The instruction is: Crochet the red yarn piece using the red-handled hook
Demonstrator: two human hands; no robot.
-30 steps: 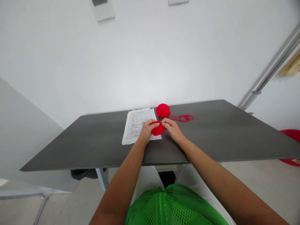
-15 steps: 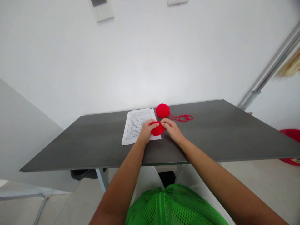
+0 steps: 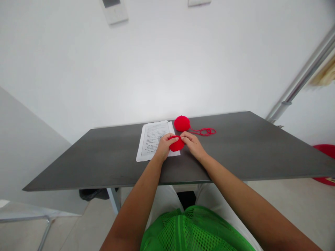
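Red disc (image 3: pixel 177 145) partly hides a sheet (image 3: pixel 150 142) printed unreadably small.

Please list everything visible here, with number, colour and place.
table: 1, dark grey, centre
round piece: 1, red, held, centre
yarn ball: 1, red, table's back
loose yarn: 1, red, right of yarn ball
paper: at least 1, white, centre
wall: 1, white, behind table
wall boxes: 2, white, top
pipe: 1, grey, right
blurred item: 1, beige, right edge
unclear item: 1, red, below pipe
bag: 1, black, under table's left
metal frame: 1, grey, lower left
floor: 1, pale, bottom
vest: 1, green, bottom centre
trousers: 1, white, lap
left hand: 1, bare, holding round piece
right hand: 1, bare, holding round piece
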